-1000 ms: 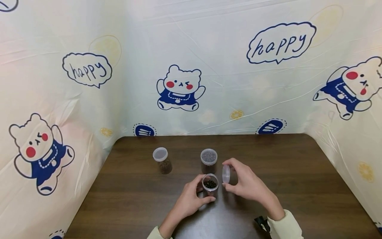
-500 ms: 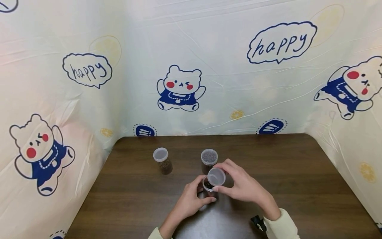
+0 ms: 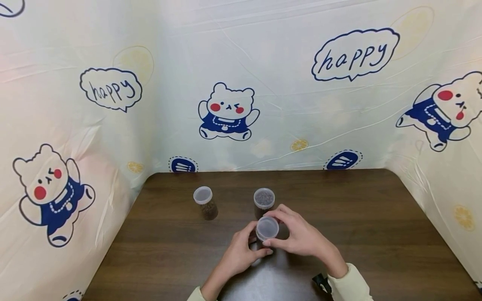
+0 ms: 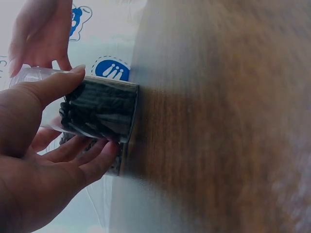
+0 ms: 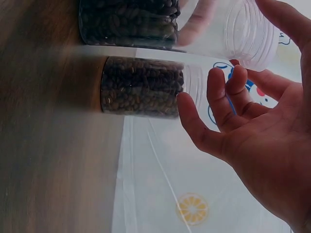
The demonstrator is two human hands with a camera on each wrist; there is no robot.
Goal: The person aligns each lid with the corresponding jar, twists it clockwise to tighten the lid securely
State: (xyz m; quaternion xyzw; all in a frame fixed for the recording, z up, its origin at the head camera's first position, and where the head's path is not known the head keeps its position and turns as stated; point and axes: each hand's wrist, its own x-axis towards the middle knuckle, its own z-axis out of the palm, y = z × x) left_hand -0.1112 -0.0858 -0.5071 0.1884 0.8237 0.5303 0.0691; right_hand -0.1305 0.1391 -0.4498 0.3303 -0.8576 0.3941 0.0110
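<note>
My left hand (image 3: pixel 238 253) grips a clear plastic jar (image 4: pixel 99 109) by its side, thumb on one face and fingers round the other. Dark beans fill the lower part of this jar, and it stands upright on the table. My right hand (image 3: pixel 301 236) pinches the translucent lid (image 3: pixel 267 228) by its rim, thumb at the near edge and fingers at the far one. The lid lies over the jar's mouth; in the right wrist view the screw lid (image 5: pixel 257 39) sits at the neck. Whether its thread has caught, I cannot tell.
Just behind stands a second lidded jar (image 3: pixel 263 211) of brown beans, close to the held one. A third lidded jar (image 3: pixel 208 210) with dark contents is farther left. The brown wooden table (image 3: pixel 158 251) ends at a patterned cloth backdrop (image 3: pixel 282 104).
My right hand has moved left with the lid, turning it from upright beside the jar to flat over its mouth. My left hand has kept its grip on the jar.
</note>
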